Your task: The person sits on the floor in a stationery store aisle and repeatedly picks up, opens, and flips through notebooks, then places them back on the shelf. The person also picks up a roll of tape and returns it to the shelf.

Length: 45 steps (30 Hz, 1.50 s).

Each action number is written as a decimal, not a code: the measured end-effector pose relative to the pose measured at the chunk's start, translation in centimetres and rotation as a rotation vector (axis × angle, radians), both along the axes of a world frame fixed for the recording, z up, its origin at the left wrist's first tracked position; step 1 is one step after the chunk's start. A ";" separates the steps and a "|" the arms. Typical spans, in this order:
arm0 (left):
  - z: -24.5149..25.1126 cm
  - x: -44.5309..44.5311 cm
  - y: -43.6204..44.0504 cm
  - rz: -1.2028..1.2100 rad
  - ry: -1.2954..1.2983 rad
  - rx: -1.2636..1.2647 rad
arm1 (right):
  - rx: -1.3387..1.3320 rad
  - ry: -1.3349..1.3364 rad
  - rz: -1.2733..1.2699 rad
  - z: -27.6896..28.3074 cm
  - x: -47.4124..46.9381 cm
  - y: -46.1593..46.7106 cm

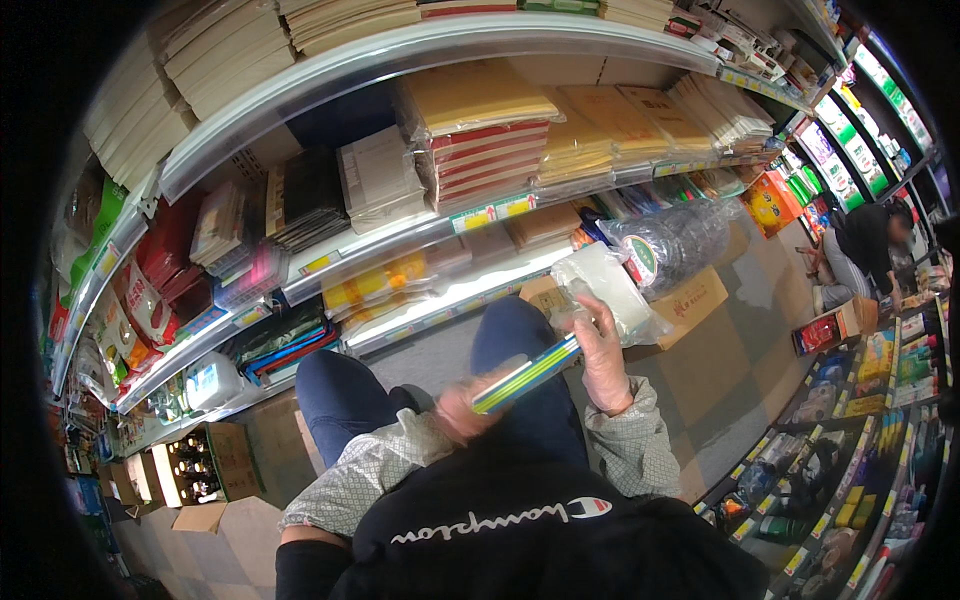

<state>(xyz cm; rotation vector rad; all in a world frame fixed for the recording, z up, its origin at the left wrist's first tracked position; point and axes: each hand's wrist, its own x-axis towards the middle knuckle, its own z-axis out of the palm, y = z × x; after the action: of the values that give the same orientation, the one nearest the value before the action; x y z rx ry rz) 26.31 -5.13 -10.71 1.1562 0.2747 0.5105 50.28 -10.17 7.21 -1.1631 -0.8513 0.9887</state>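
Between my two hands is a small stack of thin flat booklets or folders [526, 373], held tilted above my lap. Its edges show green, blue and white stripes. My left hand [455, 411], blurred, grips the lower left end. My right hand [604, 361] holds the upper right end, with its fingers raised. Just beyond that hand, a white pack in clear plastic [602, 289] rests against a dark plastic-wrapped bundle [671, 244]. Both lie on an open cardboard box [694, 306].
Ahead, a shelf unit [420, 229] holds paper stacks, yellow envelopes [581, 150] and notebooks. A carton of bottles [225, 465] stands on the floor to the left. At right, a person [855, 255] crouches near a carton [829, 330] and stocked shelves [844, 450].
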 end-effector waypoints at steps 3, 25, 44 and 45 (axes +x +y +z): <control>-5.2 -1.3 0.1 0.066 0.030 -0.370 | -0.078 0.068 0.067 -0.3 0.1 0.2; -3.0 0.7 -1.3 0.135 0.022 -0.121 | 0.427 -1.482 0.523 4.5 -4.6 1.3; 4.5 0.9 -0.2 -0.081 -0.370 -0.391 | 0.121 -1.508 0.310 4.3 -3.2 2.4; 4.0 1.0 -0.1 -0.181 -0.457 -0.635 | 0.120 -1.527 0.302 4.3 -3.2 2.4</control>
<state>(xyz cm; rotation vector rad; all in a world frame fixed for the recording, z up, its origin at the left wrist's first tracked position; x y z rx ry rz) 27.29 -5.19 -6.71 0.4220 -0.0685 0.4659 47.06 -7.75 11.48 -1.6377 -2.2766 0.0691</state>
